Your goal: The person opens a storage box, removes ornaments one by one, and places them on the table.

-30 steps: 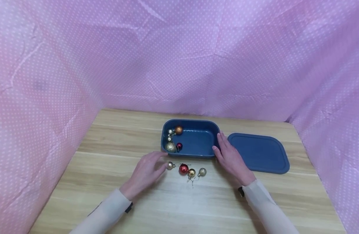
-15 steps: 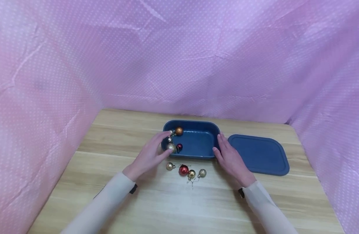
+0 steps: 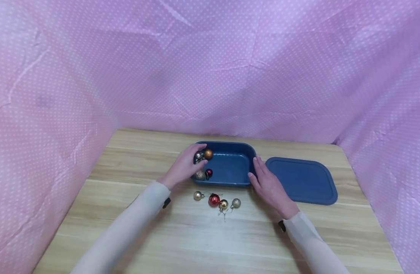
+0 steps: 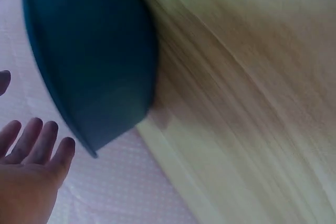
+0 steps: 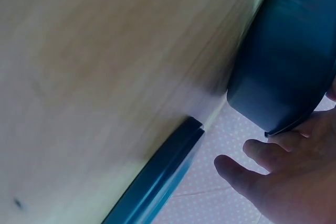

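The blue box (image 3: 230, 184) holds several small ornament balls at its left end. Among them are an orange glitter ball (image 3: 208, 153), a silver ball (image 3: 198, 155), a dark red ball (image 3: 209, 172) and a gold glitter ball (image 3: 200, 175). My left hand (image 3: 183, 164) reaches over the left rim, fingers and thumb apart on either side of the silver ball; no grip is visible. In the left wrist view, the left hand (image 4: 31, 177) has relaxed fingers beside the box (image 4: 100, 61). My right hand (image 3: 269, 186) rests against the box's right end with fingers extended.
In front of the box lie a pale gold ball (image 3: 198, 195), a shiny red ball (image 3: 214, 200), a gold ball (image 3: 223, 204) and a glitter ball (image 3: 236, 203). A flat blue lid (image 3: 302, 180) lies to the right. Pink dotted cloth (image 3: 210, 76) surrounds the wooden table (image 3: 145, 152).
My left hand has left the pale gold ball on the table and moved up and right, over the box's left end. The right hand stays in place.
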`<action>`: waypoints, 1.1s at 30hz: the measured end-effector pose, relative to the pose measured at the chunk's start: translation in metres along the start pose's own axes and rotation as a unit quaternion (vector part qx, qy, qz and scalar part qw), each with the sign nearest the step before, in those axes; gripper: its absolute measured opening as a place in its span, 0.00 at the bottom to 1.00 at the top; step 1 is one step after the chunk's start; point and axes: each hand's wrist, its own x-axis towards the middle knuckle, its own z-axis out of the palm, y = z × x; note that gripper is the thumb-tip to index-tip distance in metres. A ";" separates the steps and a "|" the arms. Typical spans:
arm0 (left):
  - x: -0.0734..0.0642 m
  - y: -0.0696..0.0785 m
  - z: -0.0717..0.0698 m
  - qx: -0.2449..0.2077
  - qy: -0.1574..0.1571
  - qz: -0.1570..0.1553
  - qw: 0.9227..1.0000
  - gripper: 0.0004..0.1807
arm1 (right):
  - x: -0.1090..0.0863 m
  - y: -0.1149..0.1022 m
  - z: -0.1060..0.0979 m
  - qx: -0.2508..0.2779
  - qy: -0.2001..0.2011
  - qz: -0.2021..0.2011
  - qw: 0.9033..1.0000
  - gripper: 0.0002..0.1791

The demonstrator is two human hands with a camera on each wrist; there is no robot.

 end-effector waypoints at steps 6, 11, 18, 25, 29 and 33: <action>0.018 -0.014 0.002 -0.004 -0.015 -0.016 1.000 0.30 | 0.000 0.000 0.000 0.002 0.002 -0.001 1.000 0.38; 0.029 -0.011 0.002 0.010 -0.031 -0.015 0.999 0.31 | 0.000 0.001 0.001 0.001 0.002 -0.001 1.000 0.38; 0.038 -0.005 0.007 0.023 -0.048 -0.003 0.999 0.31 | 0.000 0.001 0.001 -0.001 0.000 0.002 1.000 0.38; 0.043 -0.004 0.013 0.065 -0.057 -0.023 0.996 0.33 | 0.000 0.002 0.000 0.000 0.004 -0.001 1.000 0.38; 0.045 -0.005 0.017 0.082 -0.061 -0.021 0.995 0.34 | 0.000 0.002 0.000 0.000 0.004 -0.003 1.000 0.38; 0.045 -0.006 0.020 0.074 -0.067 -0.026 0.995 0.34 | 0.000 0.001 0.001 -0.001 0.005 -0.004 1.000 0.38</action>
